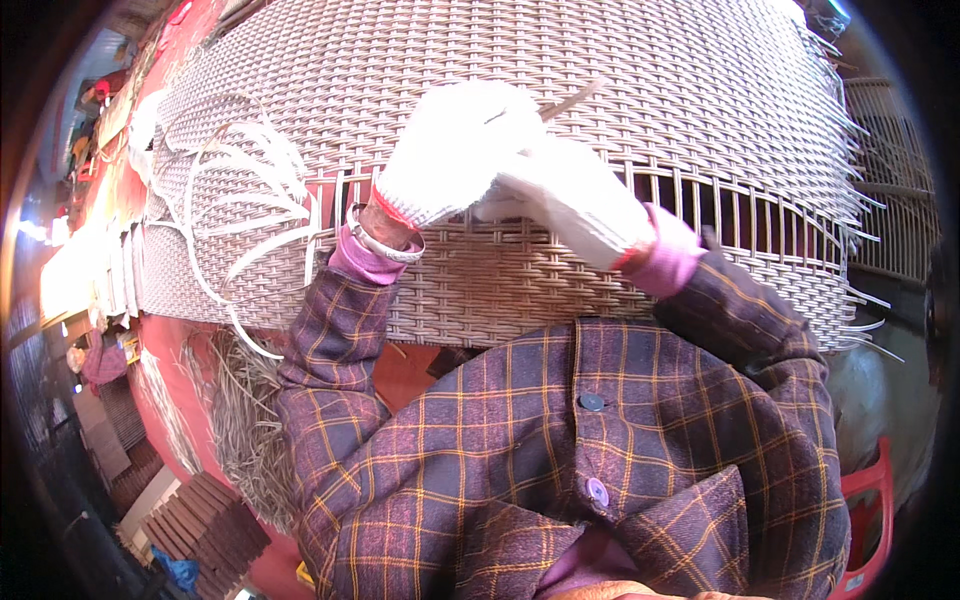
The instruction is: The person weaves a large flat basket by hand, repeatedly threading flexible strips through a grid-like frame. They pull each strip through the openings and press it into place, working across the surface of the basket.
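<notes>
Both my hands wear white gloves, washed out by bright light, and meet over a large woven wicker panel (420,50). My left hand (455,150) is closed, its fingers curled toward the right hand. A flat grey-brown weaving strip (578,99) sticks out from between the hands toward the upper right. My right hand (580,200) is closed against the left, its fingertips hidden. Beneath and beside the hands runs an unwoven gap crossed by bare upright ribs (735,212). A loop of pale loose strips (255,170) lies on the panel to the left.
Loose strip ends (868,298) jut from the panel's right edge. A bundle of grey strands (250,430) hangs at the lower left, near stacked brown slats (205,535). A red plastic chair (875,510) stands at the lower right. A woven rack (895,180) is behind the right edge.
</notes>
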Available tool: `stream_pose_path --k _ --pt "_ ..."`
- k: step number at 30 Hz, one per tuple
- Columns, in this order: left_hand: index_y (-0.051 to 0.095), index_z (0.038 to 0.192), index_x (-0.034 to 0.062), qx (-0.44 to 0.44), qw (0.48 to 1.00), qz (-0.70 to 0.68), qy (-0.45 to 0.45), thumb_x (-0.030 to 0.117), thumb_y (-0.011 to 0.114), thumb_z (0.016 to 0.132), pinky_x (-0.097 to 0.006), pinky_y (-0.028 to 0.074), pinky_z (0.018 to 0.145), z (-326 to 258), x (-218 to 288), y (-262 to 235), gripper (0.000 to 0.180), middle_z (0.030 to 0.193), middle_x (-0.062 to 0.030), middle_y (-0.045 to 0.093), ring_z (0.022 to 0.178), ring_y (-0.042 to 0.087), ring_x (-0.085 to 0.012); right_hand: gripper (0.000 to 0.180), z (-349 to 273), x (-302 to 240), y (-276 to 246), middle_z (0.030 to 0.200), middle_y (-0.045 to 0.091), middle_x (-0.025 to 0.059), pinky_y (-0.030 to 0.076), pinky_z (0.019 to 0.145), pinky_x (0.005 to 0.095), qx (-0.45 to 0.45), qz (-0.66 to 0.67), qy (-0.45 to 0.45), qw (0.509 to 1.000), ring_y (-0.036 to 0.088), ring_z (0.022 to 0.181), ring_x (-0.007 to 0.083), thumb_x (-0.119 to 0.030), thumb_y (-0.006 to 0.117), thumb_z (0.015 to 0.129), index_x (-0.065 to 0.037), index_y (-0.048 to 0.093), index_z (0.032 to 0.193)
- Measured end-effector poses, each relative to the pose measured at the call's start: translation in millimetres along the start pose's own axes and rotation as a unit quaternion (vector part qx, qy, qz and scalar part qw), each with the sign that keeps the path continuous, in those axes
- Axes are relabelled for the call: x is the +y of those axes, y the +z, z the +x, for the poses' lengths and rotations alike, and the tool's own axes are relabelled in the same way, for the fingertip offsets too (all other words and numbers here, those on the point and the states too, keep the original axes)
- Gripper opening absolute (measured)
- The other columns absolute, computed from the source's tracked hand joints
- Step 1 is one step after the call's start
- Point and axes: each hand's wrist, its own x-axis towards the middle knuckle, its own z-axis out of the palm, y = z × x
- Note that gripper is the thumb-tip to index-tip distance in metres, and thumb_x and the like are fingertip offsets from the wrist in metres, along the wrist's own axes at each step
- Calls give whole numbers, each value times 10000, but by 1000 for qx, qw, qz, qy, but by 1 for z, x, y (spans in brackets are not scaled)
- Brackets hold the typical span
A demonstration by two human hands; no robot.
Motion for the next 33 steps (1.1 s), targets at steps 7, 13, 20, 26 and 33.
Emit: stream_pose_path --k 7,13,20,26,33 --pt "759 1093 24 -23 999 -1 44 147 672 1024 -387 586 686 1 7 -16 167 968 -123 729 795 720 -292 388 -11 -39 -42 1093 782 154 654 799 288 163 -58 -14 985 779 908 172 -321 608 1146 2 718 1329" --pt "771 1168 32 -12 997 -29 65 203 661 1066 -376 607 719 -9 1 -15 228 1015 -126 759 853 748 -261 283 -10 -45 -56 925 799 51 625 716 252 105 -177 46 978 750 772 109 -267 650 1129 -34 768 1237" --pt "742 1315 4 -52 935 -307 -167 371 681 1106 -282 615 711 -19 0 -8 427 1024 -102 793 794 760 -163 306 -7 -22 -23 932 790 49 583 693 260 106 -67 20 992 705 758 103 -261 693 1107 -46 767 1311" --pt "722 1340 -6 -59 848 -434 -299 342 659 1122 -257 582 595 -27 10 -6 416 1019 -115 790 746 748 -129 305 -4 -20 -15 950 793 46 581 719 261 127 -120 -21 984 707 802 101 -250 673 1121 -45 762 1328" --pt "660 1488 37 27 980 -194 -35 221 668 1093 -351 603 993 -33 8 5 435 1377 -135 741 1216 716 -223 331 -9 -30 -9 1007 803 64 609 764 256 159 -215 -25 963 718 830 94 -207 644 1131 -30 730 1397"
